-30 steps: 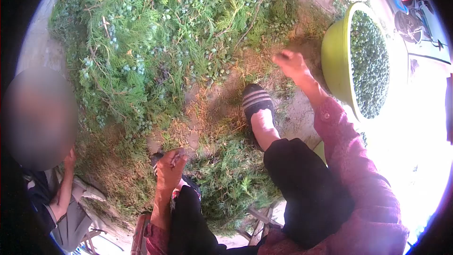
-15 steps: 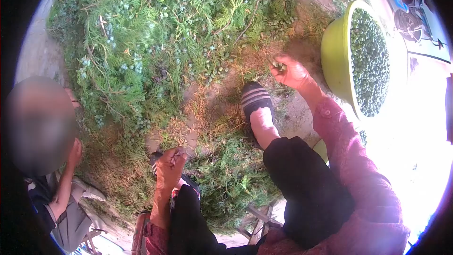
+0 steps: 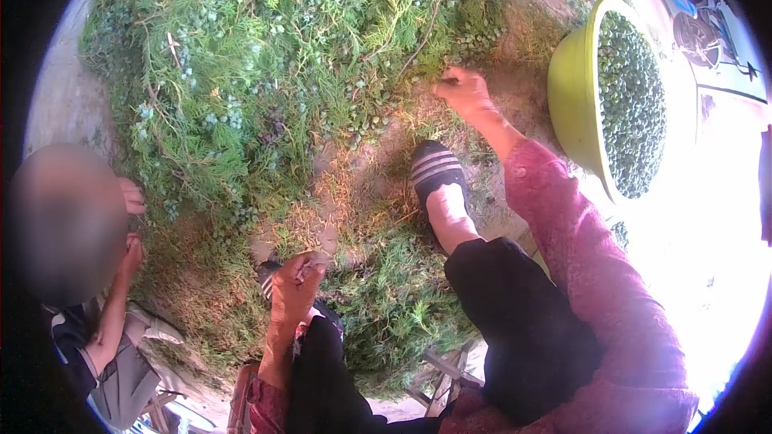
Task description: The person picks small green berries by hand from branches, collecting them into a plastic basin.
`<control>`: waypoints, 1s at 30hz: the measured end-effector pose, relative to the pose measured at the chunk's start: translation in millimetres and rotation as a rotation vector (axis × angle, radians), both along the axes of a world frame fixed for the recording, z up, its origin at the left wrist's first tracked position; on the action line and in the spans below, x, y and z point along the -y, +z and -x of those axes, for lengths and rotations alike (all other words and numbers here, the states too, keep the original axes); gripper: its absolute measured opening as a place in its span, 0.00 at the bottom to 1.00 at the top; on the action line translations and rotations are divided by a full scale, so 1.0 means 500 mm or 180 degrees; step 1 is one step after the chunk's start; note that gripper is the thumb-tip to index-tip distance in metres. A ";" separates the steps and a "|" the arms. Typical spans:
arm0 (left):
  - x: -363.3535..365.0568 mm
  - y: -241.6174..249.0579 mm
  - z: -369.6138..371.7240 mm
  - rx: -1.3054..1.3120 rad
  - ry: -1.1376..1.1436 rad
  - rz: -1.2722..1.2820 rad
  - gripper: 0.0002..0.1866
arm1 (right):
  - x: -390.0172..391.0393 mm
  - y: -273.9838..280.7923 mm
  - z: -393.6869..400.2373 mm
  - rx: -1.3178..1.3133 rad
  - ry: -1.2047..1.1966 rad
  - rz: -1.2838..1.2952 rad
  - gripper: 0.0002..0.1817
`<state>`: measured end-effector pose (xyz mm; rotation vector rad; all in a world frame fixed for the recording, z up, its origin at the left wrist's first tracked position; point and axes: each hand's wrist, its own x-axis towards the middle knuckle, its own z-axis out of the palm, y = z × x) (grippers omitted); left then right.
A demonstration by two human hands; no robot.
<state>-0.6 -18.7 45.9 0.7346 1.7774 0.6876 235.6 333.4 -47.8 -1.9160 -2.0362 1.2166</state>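
Closest in, the left hand (image 3: pixel 293 289) rests on the left knee, well short of the striped slipper (image 3: pixel 437 170), its fingers curled together around something small; what it grips is too small to make out. Between that hand and the slipper lies a low tuft of spent sprigs (image 3: pixel 394 305) on the bare ground. Past the slipper's toe the right hand (image 3: pixel 464 90) is stretched out on a long pink sleeve (image 3: pixel 575 241), fingertips pinched together right at the edge of the heap of green branches (image 3: pixel 281 72), where clusters of small pale-green berries (image 3: pixel 366 124) sit among the foliage. Whether a berry is already between those fingertips, I cannot tell. To my eye the good way here is to pinch at the cluster itself and strip the berries free while the twig stays in the pile, gathering a handful before the trip across, since the lime-green basin (image 3: pixel 572 88) stands out to the right of the slipper, already piled with picked berries. The likely slip is leaf scraps coming along, so a quick roll between the fingers would shed them. Off to the left of the slipper, well apart, another person's hands (image 3: pixel 129 221) work at the same heap
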 end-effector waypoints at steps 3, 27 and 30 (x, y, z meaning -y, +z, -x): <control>0.008 -0.008 0.009 0.0037 0.0013 -0.0013 0.12 | 0.008 0.032 -0.048 -0.2619 -0.1432 0.2007 0.12; 0.003 0.020 -0.005 0.0037 0.0063 0.0040 0.11 | 0.053 0.071 0.029 -0.3249 -0.0348 0.3264 0.14; 0.010 0.016 -0.003 -0.0010 -0.0015 0.0026 0.12 | 0.037 0.060 0.088 -0.1794 -0.0134 0.1646 0.13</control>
